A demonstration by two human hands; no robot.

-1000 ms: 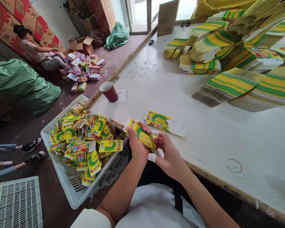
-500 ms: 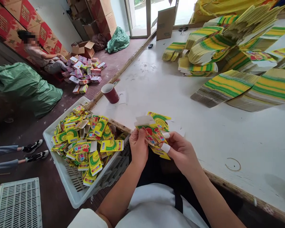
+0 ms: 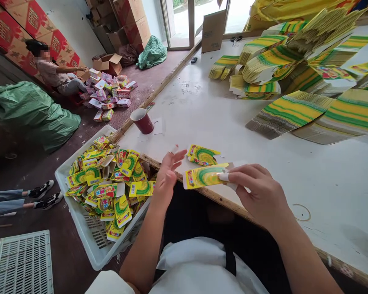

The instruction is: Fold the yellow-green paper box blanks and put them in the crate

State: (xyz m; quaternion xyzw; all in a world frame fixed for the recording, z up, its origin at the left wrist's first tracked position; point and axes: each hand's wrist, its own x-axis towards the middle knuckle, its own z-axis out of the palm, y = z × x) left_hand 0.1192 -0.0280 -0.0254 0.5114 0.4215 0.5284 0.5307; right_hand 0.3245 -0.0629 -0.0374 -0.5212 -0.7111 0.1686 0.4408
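Between the fingers and thumb of my right hand (image 3: 257,190) is a small yellow and green cardboard box (image 3: 204,176), pinched at its right end and held level over the table's front edge. White covers sit on some of my fingertips. My left hand (image 3: 168,173) is off the box, just to its left, with fingers apart and nothing in them. Behind the held box, a flat yellow carton (image 3: 202,154) lies on the white table (image 3: 184,118). At my left, a white plastic crate (image 3: 95,257) holds many similar small boxes (image 3: 122,208).
A dark red mug (image 3: 142,121) stands near the table's left edge. Stacks of flat printed cartons (image 3: 294,110) cover the far right. A person (image 3: 53,71) sits on the floor by a pile of pink boxes (image 3: 110,92). Green sacks (image 3: 33,112) lie at left.
My left hand has let go of the carton and moved left, its fingers opening. The right hand has turned the box, which now shows its green swirl side. The seated person has stretched out an arm.
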